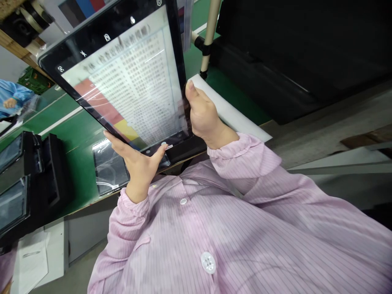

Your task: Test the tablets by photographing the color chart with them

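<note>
A large black-framed tablet (137, 94) is held up and tilted in front of me. Its lit screen shows rows of blurred text in columns, with red and yellow blocks at one side. My left hand (137, 163) supports its lower edge, the thumb on the front frame and the fingers along the edge and underneath. My right hand (203, 112) grips the right edge, thumb on the front and the other fingers curled behind. Below the tablet, a flat dark panel in clear film (110, 169) lies on the green table, partly hidden by my left hand.
Black trays (56, 171) with wrapped panels stand at the left. A white sheet (234, 112) lies to the right, near a beige pipe post (210, 36) and a large black box (290, 53). Across the table is a person in a blue sleeve (21, 92). Papers (30, 257) lie lower left.
</note>
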A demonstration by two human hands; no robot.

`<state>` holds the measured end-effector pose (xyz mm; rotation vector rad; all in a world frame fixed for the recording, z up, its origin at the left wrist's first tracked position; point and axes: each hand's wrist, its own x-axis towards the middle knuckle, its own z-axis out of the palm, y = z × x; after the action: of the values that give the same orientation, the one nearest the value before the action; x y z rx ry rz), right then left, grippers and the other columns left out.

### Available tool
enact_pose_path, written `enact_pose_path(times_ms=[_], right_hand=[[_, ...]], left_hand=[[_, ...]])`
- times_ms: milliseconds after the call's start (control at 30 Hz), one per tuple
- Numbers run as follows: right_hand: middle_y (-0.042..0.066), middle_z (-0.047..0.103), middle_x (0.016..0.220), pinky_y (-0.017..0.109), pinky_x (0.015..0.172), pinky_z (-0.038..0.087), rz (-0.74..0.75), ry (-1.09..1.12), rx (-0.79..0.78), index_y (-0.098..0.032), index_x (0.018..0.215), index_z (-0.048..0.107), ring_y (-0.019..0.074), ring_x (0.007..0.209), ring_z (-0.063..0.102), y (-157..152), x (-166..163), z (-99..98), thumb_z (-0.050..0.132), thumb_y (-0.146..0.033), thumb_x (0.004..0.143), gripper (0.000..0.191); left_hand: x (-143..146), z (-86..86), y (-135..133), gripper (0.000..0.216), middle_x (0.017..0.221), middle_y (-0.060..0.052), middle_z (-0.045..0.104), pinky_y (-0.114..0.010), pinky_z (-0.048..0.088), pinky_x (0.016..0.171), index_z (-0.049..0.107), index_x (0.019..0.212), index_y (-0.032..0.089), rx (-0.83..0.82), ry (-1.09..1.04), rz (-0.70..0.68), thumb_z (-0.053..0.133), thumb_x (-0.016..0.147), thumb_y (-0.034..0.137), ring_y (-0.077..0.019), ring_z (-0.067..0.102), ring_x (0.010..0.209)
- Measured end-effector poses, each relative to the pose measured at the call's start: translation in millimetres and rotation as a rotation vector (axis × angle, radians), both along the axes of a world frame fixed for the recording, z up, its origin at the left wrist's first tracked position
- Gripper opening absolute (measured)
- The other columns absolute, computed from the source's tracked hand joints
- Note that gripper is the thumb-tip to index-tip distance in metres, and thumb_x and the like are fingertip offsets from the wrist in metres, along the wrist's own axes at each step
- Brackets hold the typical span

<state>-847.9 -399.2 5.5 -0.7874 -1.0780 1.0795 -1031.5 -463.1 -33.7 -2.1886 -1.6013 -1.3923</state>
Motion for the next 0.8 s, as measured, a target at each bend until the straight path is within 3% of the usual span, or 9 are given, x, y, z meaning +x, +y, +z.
enact_pose_path(times_ms=[133, 300, 533, 667, 800], right_hand=[[-0.003, 0.066, 0.076, 0.027, 0.102, 0.053, -0.01, 0.024, 0.018, -0.023, 0.068, 0.043, 0.0119, 0.114, 0.063, 2.8, 2.5, -4.3, 0.041, -0.033, 0.108, 0.041], [-0.001, 0.072, 0.093, 0.028, 0.102, 0.054, -0.012, 0.04, 0.076, -0.022, 0.09, 0.062, 0.0138, 0.122, 0.063, 5.9, 5.7, -12.2, 0.037, -0.035, 0.109, 0.034], [-0.002, 0.073, 0.101, 0.027, 0.102, 0.054, 0.038, 0.152, 0.076, -0.023, 0.097, 0.068, 0.014, 0.117, 0.066, 5.9, 4.1, -20.3, 0.045, -0.043, 0.105, 0.032], [-0.001, 0.074, 0.097, 0.033, 0.099, 0.057, 0.03, 0.146, 0.054, -0.022, 0.091, 0.069, 0.0193, 0.116, 0.068, 6.3, 2.4, -21.1, 0.055, -0.058, 0.098, 0.038], [0.0, 0.074, 0.106, 0.039, 0.103, 0.057, -0.014, 0.104, 0.033, -0.023, 0.094, 0.07, 0.0241, 0.126, 0.063, 7.9, 0.2, -22.8, 0.056, -0.067, 0.093, 0.046]], left_hand=[[-13.8, 4.0, 2.5, 0.123, 0.169, -0.016, -0.024, -0.051, -0.009, 0.127, -0.017, 0.161, 0.019, 0.003, 0.04, -0.162, 0.076, 0.083, 0.04, -0.0339, -0.021, 0.156], [-39.5, 8.1, 8.0, 0.123, 0.169, -0.004, -0.029, -0.053, -0.007, 0.127, -0.023, 0.159, 0.032, -0.162, 0.016, -0.448, 0.074, 0.082, 0.028, -0.0337, -0.02, 0.156], [-44.8, -0.4, 6.3, 0.132, 0.171, -0.009, -0.022, -0.052, -0.009, 0.126, -0.024, 0.159, 0.031, -0.294, -0.14, -0.443, 0.081, 0.079, 0.032, -0.0325, -0.021, 0.155], [-45.2, -4.5, 3.7, 0.131, 0.171, -0.009, -0.022, -0.054, -0.008, 0.126, -0.023, 0.16, 0.031, -0.318, -0.168, -0.451, 0.081, 0.079, 0.031, -0.0324, -0.023, 0.154], [-46.3, -5.2, 2.9, 0.13, 0.171, -0.008, -0.022, -0.056, -0.005, 0.126, -0.026, 0.158, 0.034, -0.305, -0.155, -0.458, 0.079, 0.082, 0.028, -0.0323, -0.022, 0.154]])
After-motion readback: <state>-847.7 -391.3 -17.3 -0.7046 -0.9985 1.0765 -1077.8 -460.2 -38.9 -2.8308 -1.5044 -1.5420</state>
